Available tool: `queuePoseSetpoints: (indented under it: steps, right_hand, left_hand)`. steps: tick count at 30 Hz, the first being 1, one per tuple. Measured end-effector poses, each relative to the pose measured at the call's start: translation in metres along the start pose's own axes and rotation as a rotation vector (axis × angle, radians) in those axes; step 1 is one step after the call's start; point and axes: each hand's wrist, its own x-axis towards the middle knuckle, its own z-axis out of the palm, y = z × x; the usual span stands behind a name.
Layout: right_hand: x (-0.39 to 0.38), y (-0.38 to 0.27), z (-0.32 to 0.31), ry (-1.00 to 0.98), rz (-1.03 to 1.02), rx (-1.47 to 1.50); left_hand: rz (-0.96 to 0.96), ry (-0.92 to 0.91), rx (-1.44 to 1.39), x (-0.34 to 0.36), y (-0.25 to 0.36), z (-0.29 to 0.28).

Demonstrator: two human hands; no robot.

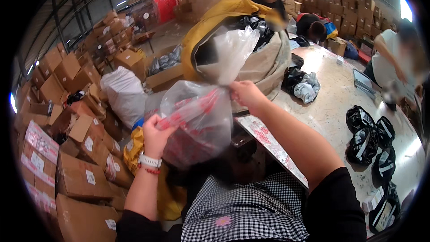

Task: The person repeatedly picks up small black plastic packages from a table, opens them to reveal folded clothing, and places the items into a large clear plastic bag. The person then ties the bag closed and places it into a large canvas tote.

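Left hand [156, 137] and right hand [247, 94] pinch a clear, red-marked plastic bag [204, 123] between thumb and fingers, near a big yellow sack [219, 11].

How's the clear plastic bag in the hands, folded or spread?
Spread: the clear plastic bag billows out, gripped by left hand and right hand.

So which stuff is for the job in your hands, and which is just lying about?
In use, it seems:
clear plastic bag, held by left hand and right hand

Probably just lying about:
brown boxes
white sack
black packets
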Motion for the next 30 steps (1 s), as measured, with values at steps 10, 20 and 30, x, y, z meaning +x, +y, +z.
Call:
queuePoseSetpoints:
  steps: [10,20,30]
  right_hand:
    - [0.014,0.025,-0.008,-0.011,0.0,-0.014]
    - [0.005,0.032,-0.015,-0.081,0.036,0.019]
    - [0.004,0.036,-0.008,-0.131,0.026,0.023]
  left_hand:
    - [0.032,-0.008,-0.044,0.027,-0.033,0.003]
    - [-0.057,-0.048,-0.1,0.023,-0.027,0.007]
    - [-0.054,-0.028,-0.065,0.013,-0.031,-0.004]
